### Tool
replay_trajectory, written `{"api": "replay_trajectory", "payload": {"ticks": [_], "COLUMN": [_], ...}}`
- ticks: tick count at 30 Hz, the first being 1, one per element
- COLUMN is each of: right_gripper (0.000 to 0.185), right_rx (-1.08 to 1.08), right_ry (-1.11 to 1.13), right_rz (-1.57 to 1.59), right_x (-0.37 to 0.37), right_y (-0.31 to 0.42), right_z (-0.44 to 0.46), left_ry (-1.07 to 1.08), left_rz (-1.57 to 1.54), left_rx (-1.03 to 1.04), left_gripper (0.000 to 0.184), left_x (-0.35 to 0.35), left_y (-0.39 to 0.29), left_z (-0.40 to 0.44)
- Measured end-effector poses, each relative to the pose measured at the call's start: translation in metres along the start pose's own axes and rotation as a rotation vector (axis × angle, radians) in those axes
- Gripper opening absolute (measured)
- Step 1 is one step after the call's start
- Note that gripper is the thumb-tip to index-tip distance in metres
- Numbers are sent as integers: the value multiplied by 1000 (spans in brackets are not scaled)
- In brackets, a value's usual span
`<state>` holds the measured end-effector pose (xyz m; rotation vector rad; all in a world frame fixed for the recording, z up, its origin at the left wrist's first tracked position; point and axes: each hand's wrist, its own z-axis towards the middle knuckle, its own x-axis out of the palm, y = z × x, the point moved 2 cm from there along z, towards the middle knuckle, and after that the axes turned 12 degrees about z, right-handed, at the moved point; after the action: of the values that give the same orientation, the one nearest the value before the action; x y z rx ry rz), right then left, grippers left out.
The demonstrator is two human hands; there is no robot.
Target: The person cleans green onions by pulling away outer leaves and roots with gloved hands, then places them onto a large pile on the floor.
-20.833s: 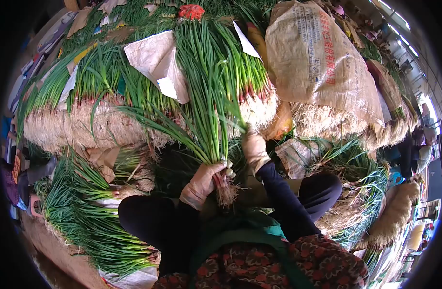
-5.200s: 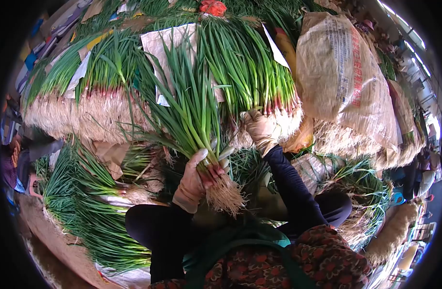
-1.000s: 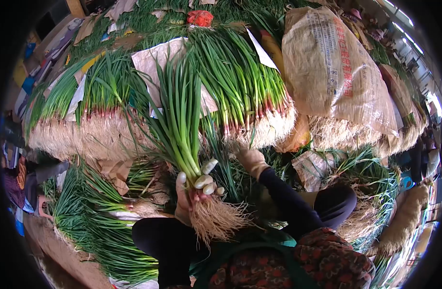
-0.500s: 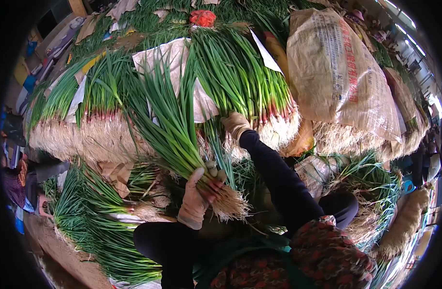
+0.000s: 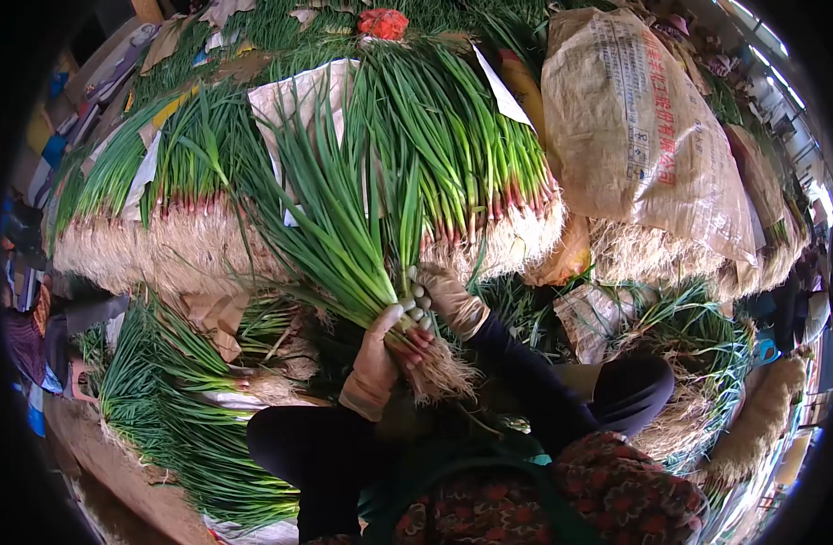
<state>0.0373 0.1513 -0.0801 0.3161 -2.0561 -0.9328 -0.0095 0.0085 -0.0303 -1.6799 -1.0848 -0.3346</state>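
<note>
My gloved left hand [image 5: 380, 354] is wrapped round a bunch of green garlic [image 5: 353, 245], just above its pale roots and reddish stem bases. The leaves fan up and to the left. Against that bunch, my gloved right hand [image 5: 444, 298] has its fingers curled, pinching a few more upright green garlic stalks [image 5: 406, 232]. The fingers of both hands nearly meet, and the lower ends of these added stalks are hidden. Behind them lies a long row of green garlic [image 5: 489, 173], roots facing me.
A large woven sack [image 5: 634, 136] covers the row at the right. Loose green garlic [image 5: 208, 454] lies at the lower left, and more [image 5: 698, 354] at the right. A red bag [image 5: 382, 24] sits at the back. My bent knees [image 5: 285, 450] flank the work.
My right hand has drawn back from the row toward the left hand, bringing a few stalks against the held bunch. The left hand has shifted only slightly.
</note>
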Motion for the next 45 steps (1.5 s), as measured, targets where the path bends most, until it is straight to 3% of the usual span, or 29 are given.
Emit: {"api": "replay_trajectory", "payload": {"ticks": [2,4,5,6,8,9,10,11,13,14,16,19,20,22,25,26,28,30,31,32,34,35,36,37,38,40,42,43,45], "right_gripper": [22,17,20,25,30,31,32,34,38,40,44,56,59,57,47,38,32,28,25,23,24,25,28,32,36,38,43,39,39], "right_rx": [-4,-302,-113,-146,-108,133,374,553,833,830,506,189,187,393,336,349,360,124,57,-460,-345,-242,-95,278,259,1021,457,190,97], "right_ry": [19,-46,-91,-113,97,175,258,396,597,621,535,341,261,371,559,431,365,248,243,399,21,96,243,578,717,784,587,601,549], "right_rz": [-219,-487,-681,-1073,-1650,-1669,-1683,-1670,-1535,-1468,-1272,-254,-59,288,465,570,353,-230,-339,-562,-997,-1534,-1631,-1816,-1756,-1500,-1260,-829,-174], "right_x": [-7,-8,-13,-11,-41,-67,-91,-107,-110,-101,-67,10,15,51,12,36,42,33,24,18,15,-1,-20,-41,-91,-107,-114,-95,-19], "right_y": [-9,-30,-30,-25,-59,-74,-89,-103,-103,-89,-41,25,12,3,-9,9,21,17,2,-23,-38,-44,-48,-60,-103,-111,-83,-76,-13], "right_z": [-3,2,2,2,9,-2,-15,-29,-56,-55,-38,-34,-14,-18,-8,-34,-45,-30,-18,3,3,10,7,0,-2,-41,-47,-35,-24], "left_ry": [-36,-59,-49,41,220,317,193,255,277,291,336,348,352,344,302,295,269,241,255,278,320,401,478,494,499,485,486,483,486], "left_rz": [-121,-197,-80,-117,-188,-309,-337,-443,-520,-555,-611,-545,-523,-517,-527,-518,-486,-452,-492,-555,-680,-694,-719,-717,-732,-742,-736,-728,-687], "left_rx": [41,24,34,66,126,145,155,163,173,149,95,84,94,104,129,137,120,109,71,64,51,85,110,127,153,122,97,87,84], "left_gripper": [33,32,31,30,28,27,28,29,28,28,28,28,28,30,30,30,31,31,30,30,30,29,30,30,29,31,32,32,33], "left_x": [2,-3,-14,-17,-17,1,1,10,10,7,5,8,9,8,-2,-3,-2,3,1,-1,-2,1,0,1,3,-2,0,3,4], "left_y": [1,9,13,13,11,-3,-10,-17,-20,-16,-9,-9,-10,-13,-10,-8,-6,-8,-7,-7,-4,-8,-14,-18,-18,-13,-10,-8,-7], "left_z": [1,1,2,2,0,-9,-18,-24,-29,-28,-21,-20,-21,-22,-18,-16,-17,-17,-17,-16,-16,-22,-25,-26,-30,-28,-20,-19,-18]}}
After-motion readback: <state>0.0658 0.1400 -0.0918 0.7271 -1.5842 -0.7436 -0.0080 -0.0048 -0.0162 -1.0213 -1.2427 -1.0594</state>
